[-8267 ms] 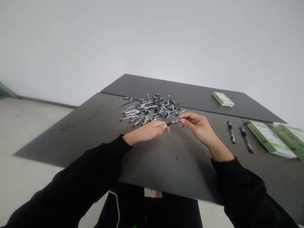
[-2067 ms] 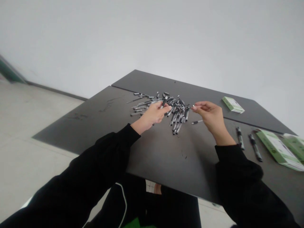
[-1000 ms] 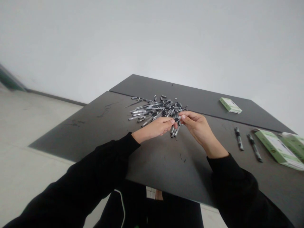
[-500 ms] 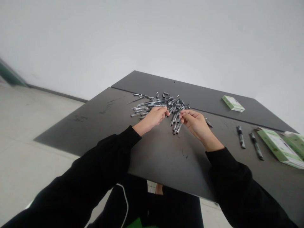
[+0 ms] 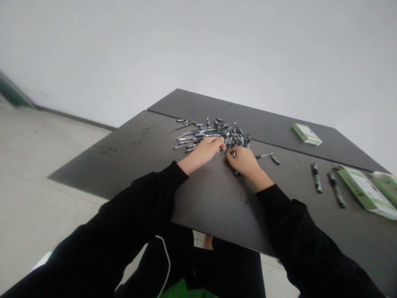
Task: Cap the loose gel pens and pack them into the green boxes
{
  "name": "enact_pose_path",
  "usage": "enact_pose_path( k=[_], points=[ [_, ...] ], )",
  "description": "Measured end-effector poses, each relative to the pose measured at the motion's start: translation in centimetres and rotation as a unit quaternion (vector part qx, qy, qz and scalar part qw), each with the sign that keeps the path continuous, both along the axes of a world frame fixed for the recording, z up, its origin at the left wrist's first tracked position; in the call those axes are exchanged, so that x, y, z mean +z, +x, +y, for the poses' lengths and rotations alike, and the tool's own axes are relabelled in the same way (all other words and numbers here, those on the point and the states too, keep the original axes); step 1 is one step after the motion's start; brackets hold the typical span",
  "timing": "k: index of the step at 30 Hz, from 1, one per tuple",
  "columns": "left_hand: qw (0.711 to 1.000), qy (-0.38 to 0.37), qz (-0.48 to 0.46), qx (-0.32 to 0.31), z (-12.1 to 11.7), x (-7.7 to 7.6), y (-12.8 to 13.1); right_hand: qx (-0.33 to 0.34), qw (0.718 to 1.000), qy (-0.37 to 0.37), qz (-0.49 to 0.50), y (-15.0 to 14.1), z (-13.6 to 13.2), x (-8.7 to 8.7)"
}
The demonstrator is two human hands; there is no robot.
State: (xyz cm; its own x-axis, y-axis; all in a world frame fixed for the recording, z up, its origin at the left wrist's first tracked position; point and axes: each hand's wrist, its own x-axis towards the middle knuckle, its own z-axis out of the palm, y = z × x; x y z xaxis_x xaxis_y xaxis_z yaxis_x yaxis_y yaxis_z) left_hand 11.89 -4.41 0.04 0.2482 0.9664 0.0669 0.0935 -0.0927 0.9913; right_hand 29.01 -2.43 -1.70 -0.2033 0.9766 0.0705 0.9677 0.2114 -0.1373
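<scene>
My left hand (image 5: pixel 207 150) rests over the near side of a heap of pen parts (image 5: pixel 198 136), its fingers curled. Whatever they may hold is hidden. Close to its right, my right hand (image 5: pixel 245 160) is palm down, thumb and finger pinched at a thin dark rod that looks like a pen refill (image 5: pixel 223 155). Clear barrels with dark ends lie partly under this hand. Loose caps (image 5: pixel 231 131) are mixed into the heap's right side. Just beyond the right hand lie a clear pen barrel with a dark grip (image 5: pixel 264 155) and a separate cap (image 5: pixel 275 159).
Two bundles of pens (image 5: pixel 316 178) (image 5: pixel 336 189) lie on the dark table (image 5: pixel 211 207) at the right. Beside them are open green-and-white boxes (image 5: pixel 367 192), and a smaller box (image 5: pixel 307 133) lies farther back. A seam crosses the tabletop behind the heap.
Both hands were together on a pen part a second ago, then parted. A cap came to lie at the right. My right hand has since lowered onto the heap's near right side.
</scene>
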Motion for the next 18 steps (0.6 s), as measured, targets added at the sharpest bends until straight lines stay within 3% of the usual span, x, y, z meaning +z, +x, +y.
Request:
enact_pose_path(
  k=[4,11,18],
  points=[
    [1.000,0.013,0.005,0.004,0.2,-0.3,0.0,-0.017,1.000,0.004,-0.005,0.1,0.1,0.1],
    [0.999,0.023,0.027,0.013,0.5,-0.6,-0.1,-0.119,0.992,-0.024,-0.025,-2.4,1.8,0.8],
    [0.999,0.044,0.029,0.004,0.9,-1.1,-0.2,-0.128,0.989,-0.065,-0.033,-2.5,1.8,1.7]
  ],
)
